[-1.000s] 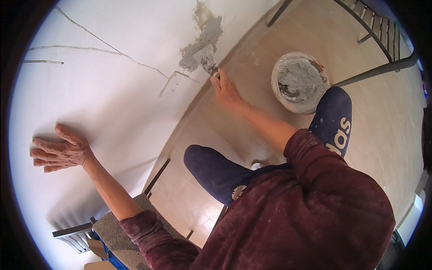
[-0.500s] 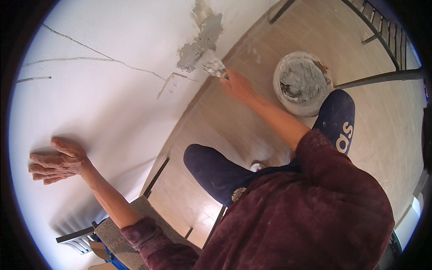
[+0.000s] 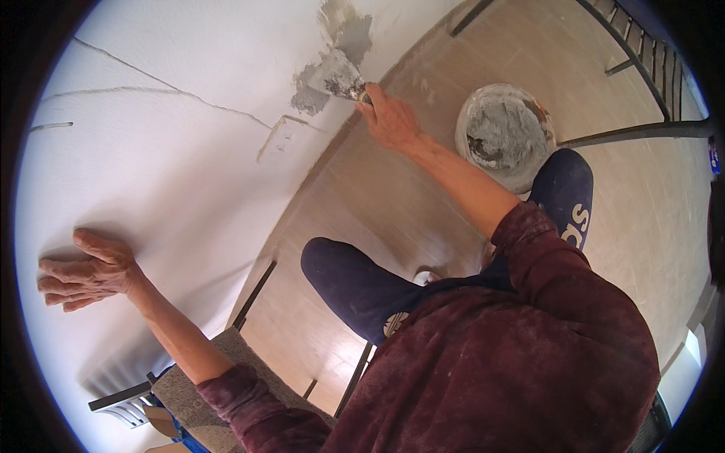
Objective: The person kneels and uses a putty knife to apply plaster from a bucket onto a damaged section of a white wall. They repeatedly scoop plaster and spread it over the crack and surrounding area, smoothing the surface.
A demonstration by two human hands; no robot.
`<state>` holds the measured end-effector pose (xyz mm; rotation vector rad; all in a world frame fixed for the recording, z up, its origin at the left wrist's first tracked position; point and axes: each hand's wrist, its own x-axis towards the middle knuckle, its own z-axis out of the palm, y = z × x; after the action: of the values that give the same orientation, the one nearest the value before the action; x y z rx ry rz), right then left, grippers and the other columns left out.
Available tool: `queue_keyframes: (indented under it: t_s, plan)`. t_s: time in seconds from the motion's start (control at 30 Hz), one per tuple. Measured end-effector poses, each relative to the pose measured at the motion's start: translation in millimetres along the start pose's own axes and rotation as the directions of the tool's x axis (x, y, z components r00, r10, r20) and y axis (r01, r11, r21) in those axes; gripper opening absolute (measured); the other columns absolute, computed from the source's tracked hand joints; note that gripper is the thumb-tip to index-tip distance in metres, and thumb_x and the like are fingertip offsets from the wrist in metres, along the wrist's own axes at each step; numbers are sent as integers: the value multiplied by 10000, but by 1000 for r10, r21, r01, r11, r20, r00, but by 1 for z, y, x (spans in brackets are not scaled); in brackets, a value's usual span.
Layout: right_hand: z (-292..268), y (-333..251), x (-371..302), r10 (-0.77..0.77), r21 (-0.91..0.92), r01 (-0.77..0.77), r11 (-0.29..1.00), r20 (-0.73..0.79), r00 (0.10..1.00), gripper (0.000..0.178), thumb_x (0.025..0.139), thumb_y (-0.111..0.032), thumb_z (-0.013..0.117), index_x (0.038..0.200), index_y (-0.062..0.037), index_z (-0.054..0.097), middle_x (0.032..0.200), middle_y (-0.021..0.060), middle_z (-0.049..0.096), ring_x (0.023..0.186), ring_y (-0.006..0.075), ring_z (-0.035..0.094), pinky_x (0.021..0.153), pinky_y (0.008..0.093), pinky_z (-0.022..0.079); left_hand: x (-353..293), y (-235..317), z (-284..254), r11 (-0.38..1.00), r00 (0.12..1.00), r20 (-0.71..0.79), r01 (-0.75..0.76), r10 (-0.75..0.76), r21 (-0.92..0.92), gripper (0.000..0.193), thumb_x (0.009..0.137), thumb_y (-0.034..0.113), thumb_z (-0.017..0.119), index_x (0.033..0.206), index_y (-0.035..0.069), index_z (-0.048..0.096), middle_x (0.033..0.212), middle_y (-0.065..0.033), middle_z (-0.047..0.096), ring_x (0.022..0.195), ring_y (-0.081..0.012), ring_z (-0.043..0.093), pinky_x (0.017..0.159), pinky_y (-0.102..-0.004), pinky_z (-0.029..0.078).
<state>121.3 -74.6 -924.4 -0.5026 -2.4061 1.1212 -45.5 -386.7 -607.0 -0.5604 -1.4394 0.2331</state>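
Note:
My right hand (image 3: 391,121) grips the handle of a putty knife (image 3: 340,77), whose broad, plaster-smeared blade lies against the white wall (image 3: 189,158). Around the blade spreads a patch of wet grey plaster (image 3: 310,98), with a further grey smear above it. Fingers stretched out, my left hand (image 3: 92,273) rests flat on the wall at the far left. A round bucket (image 3: 516,183) of grey plaster (image 3: 507,130) stands on the floor to the right of my right forearm.
Thin cracks or filled lines (image 3: 174,90) run across the wall, near an outlined socket (image 3: 281,140). A cushioned seat (image 3: 208,392) stands at lower left beside a cardboard box (image 3: 160,420). A dark metal-framed chair (image 3: 638,68) is at upper right on the tiled floor (image 3: 423,189).
The putty knife has moved up and left over the plaster patch, and its blade now lies flatter across it. My left hand stays on the wall.

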Motion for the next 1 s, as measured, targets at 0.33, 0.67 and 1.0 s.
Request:
queue_keyframes:
  t_s: [0.33, 0.67, 1.0]
  plan:
    - [24, 30, -10, 11, -8, -11, 1000, -15, 1000, 295, 891, -276, 540, 1016, -22, 457, 749, 223, 598, 716, 431, 588, 621, 516, 446, -12, -17, 6, 994, 997, 61, 33, -40, 104, 784, 829, 715, 315, 1240, 64, 459, 1064, -152, 411, 1025, -303, 389, 785, -470, 301]
    - [31, 65, -71, 281, 43, -290, 956, 154, 947, 385, 937, -364, 428, 1018, 10, 478, 887, 250, 580, 815, 411, 568, 727, 486, 436, -1, 0, -3, 998, 994, 85, 68, -66, -18, 784, 821, 717, 339, 1235, 63, 463, 1095, -160, 403, 1024, -312, 388, 796, -478, 299]
    - [37, -39, -21, 498, 666, -592, 454, 361, 788, 415, 984, -406, 308, 942, -26, 470, 677, 50, 456, 454, 130, 445, 366, 279, 385, 4, 4, 2, 998, 998, 52, 45, -43, -38, 736, 818, 714, 363, 1158, 75, 499, 986, -116, 420, 919, -292, 401, 722, -414, 282]
